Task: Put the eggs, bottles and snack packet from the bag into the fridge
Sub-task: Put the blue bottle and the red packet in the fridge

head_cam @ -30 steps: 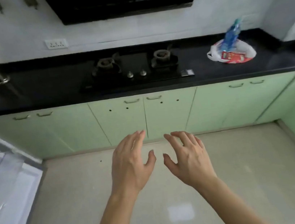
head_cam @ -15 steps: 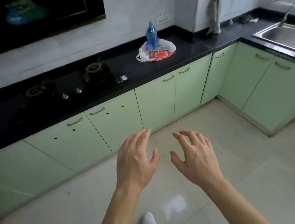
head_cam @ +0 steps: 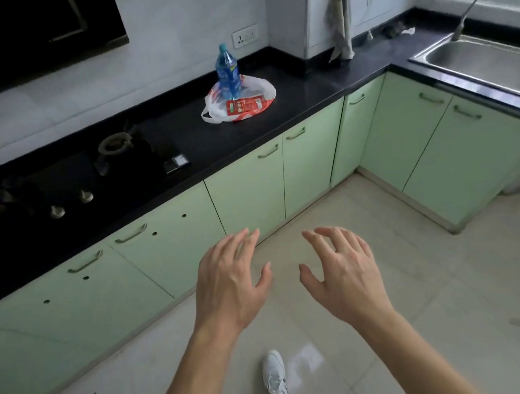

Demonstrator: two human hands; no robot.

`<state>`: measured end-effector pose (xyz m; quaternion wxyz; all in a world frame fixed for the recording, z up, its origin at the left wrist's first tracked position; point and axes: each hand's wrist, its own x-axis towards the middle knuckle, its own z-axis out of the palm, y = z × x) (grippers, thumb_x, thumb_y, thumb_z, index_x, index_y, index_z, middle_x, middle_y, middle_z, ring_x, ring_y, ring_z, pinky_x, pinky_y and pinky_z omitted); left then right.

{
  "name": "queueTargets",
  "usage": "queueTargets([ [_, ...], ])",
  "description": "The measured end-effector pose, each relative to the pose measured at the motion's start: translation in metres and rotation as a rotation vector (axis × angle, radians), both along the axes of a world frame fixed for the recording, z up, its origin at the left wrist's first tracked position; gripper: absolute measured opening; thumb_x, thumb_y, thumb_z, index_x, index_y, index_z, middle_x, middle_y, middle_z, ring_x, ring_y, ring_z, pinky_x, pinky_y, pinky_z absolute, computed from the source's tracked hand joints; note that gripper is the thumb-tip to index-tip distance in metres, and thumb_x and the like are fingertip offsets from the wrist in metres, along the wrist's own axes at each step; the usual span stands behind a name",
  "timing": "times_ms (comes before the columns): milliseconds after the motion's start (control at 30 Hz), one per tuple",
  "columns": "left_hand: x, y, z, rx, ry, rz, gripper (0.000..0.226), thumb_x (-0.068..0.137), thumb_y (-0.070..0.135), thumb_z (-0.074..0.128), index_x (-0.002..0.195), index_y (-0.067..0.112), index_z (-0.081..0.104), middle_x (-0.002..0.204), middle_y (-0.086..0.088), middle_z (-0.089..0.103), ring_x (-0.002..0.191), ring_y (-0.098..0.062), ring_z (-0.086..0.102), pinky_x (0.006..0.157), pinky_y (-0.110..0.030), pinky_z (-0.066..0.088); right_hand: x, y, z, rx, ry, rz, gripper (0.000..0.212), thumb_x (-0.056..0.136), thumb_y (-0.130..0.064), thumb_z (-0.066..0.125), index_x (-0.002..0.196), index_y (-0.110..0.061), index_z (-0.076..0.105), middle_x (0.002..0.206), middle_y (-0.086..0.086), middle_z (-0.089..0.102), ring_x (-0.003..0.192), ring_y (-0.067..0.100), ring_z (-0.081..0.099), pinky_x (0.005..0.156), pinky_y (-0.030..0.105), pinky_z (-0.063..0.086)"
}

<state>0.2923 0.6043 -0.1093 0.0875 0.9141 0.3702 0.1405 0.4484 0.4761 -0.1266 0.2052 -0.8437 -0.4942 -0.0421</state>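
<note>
A white and red plastic bag point(head_cam: 265, 90) lies on the black counter point(head_cam: 304, 90), slumped open. A blue bottle point(head_cam: 227, 72) stands upright in it, and a red snack packet point(head_cam: 244, 105) lies flat at its front. No eggs can be made out. My left hand point(head_cam: 230, 282) and my right hand point(head_cam: 342, 272) hover over the floor in front of the cabinets, well short of the bag. Both are empty with fingers spread. The fridge is out of view.
A gas hob point(head_cam: 59, 181) sits on the counter left of the bag. A steel sink point(head_cam: 487, 68) with a tap is at the right. Green cabinets point(head_cam: 245, 195) run below in an L. My white shoe point(head_cam: 275, 378) is on the pale tiled floor.
The view has swung to the right and come closer to the counter; the fridge door at the left has left the frame and the sink has appeared. Both hands stay empty and spread.
</note>
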Motion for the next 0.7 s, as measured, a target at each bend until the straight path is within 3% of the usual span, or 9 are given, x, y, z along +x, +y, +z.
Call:
queueTargets([
  [367, 0.087, 0.171, -0.002, -0.033, -0.009, -0.103, 0.060, 0.088, 0.052, 0.042, 0.141, 0.024, 0.052, 0.141, 0.005, 0.057, 0.130, -0.016, 0.050, 0.106, -0.036, 0.040, 0.079, 0.163, 0.004, -0.064, 0.001, -0.091, 0.056, 0.086, -0.050, 0.051, 0.134, -0.022, 0.059, 0.128, 0.002, 0.063, 0.122, 0.027, 0.056, 0.104, 0.045, 0.044],
  [700, 0.171, 0.251, -0.013, -0.069, -0.013, -0.153, 0.060, 0.090, 0.052, 0.040, 0.143, 0.025, 0.049, 0.143, 0.006, 0.055, 0.132, -0.016, 0.048, 0.108, -0.037, 0.041, 0.158, 0.232, -0.004, -0.085, 0.030, -0.162, 0.057, 0.085, -0.052, 0.048, 0.131, -0.021, 0.062, 0.124, 0.003, 0.065, 0.118, 0.030, 0.060, 0.100, 0.047, 0.048],
])
